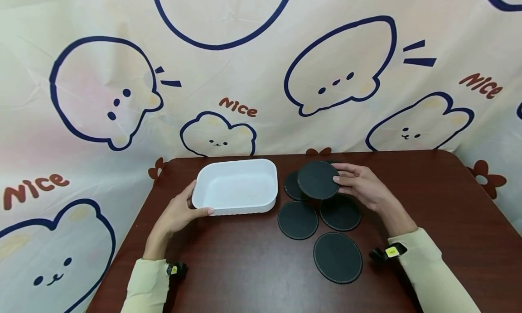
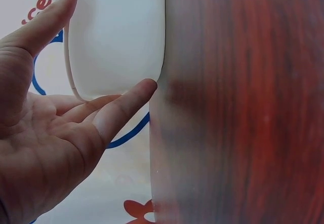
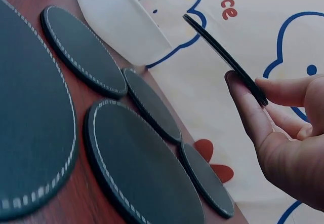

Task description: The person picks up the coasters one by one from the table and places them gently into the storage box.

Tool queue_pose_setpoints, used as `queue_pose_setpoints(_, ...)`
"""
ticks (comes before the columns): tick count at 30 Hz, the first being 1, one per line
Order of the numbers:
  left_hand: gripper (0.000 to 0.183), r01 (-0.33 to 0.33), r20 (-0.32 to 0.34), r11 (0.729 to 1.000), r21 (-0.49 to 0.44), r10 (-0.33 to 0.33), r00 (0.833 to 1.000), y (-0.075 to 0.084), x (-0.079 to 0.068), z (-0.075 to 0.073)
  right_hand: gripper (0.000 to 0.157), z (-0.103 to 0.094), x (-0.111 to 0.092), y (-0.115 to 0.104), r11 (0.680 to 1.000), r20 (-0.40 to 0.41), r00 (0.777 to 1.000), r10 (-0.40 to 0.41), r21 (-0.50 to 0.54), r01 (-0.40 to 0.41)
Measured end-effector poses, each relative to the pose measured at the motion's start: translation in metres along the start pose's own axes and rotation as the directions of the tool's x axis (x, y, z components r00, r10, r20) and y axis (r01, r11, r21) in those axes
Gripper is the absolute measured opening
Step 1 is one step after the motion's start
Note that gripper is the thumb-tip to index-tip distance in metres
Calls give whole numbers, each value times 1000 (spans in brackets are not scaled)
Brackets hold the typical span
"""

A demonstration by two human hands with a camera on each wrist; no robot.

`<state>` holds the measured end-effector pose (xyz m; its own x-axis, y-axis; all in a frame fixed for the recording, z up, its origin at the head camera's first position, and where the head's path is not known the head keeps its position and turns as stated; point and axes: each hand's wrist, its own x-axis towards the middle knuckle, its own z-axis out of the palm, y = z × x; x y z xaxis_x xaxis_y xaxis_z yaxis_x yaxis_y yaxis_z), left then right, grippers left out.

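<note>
My left hand [image 1: 179,211] holds a white rectangular plastic box [image 1: 240,210] by its left end, thumb along the front corner and fingers round the side. In the left wrist view the fingertips [image 2: 148,85] lie against the box's rounded end. My right hand [image 1: 364,186] pinches a round black coaster [image 1: 318,180] by its right edge, raised over other coasters. Seen edge-on in the right wrist view, the held coaster [image 3: 223,57] is thin and tilted. Pale stitching rings the black coasters lying on the table, such as the nearest one [image 1: 338,257].
Several coasters lie just right of the box, among them one [image 1: 298,220] in front and another [image 1: 340,213] below the right hand. The dark wooden table [image 1: 244,267] ends at the back against a patterned cloth [image 1: 269,77]. Both wrists wear small black devices.
</note>
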<state>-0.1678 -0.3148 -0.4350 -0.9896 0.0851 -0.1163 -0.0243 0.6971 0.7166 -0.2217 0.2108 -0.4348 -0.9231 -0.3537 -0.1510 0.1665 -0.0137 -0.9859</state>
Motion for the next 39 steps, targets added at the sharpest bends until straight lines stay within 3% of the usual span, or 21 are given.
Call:
queue_pose_setpoints(27,121,14,-9,1000,17,-14,1000,-4,-8,-1,60,71,32,-6,996,59,998,-36,79,31)
queue_pose_setpoints(39,121,12,-3,1000,9,-12,1000,1,-1,1,58,90,39,-2,996,65,997,-52,74,47)
